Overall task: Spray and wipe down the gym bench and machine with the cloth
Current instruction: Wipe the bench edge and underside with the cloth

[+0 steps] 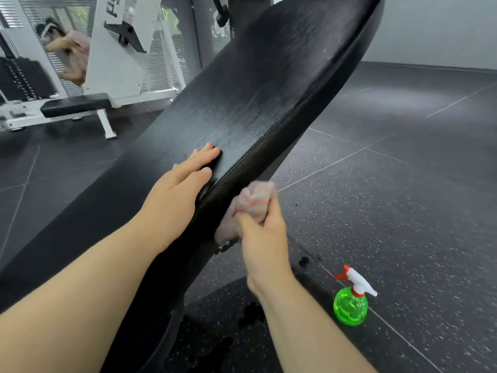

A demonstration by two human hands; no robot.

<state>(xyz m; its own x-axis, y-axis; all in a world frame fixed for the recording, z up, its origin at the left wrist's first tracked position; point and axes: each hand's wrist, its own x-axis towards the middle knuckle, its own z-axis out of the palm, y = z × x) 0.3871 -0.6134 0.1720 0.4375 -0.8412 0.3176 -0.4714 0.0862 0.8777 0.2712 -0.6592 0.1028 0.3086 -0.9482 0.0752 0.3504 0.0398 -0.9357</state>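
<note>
The gym bench [255,84] fills the middle of the view, a long black padded board on a slant. Its long axis runs from the near lower left, beside the person, up and away to the upper right, where the far end stands highest. The padded face is turned up and leftward; the stitched side edge faces right, toward the speckled floor [403,184]. The pad looks firm with a smooth vinyl-like skin, and its upper part shows a streaky sheen (probably spray film, so likely slick under a palm). The bench seems heavy and fixed on its frame, so it is a thing to steady with a flat hand, not to lift.

The left hand [177,189] lies just so: palm down on the pad near the side edge, fingers straight and close together, holding nothing. The right hand [262,235] has its fingers curled round a bunched cloth [252,200], pinkish with pale stripes, and holds it against the side edge just below the left hand. The cloth is soft, light and limp. Gripped in a wad it should follow the seam well, though a loose fold hangs below the fist and could snag on the dark hardware under the pad.

A green spray bottle [351,302] stands upright on the floor to the right, well apart from both hands. A white machine [121,57] and a flat bench [76,105] stand at the back left.
</note>
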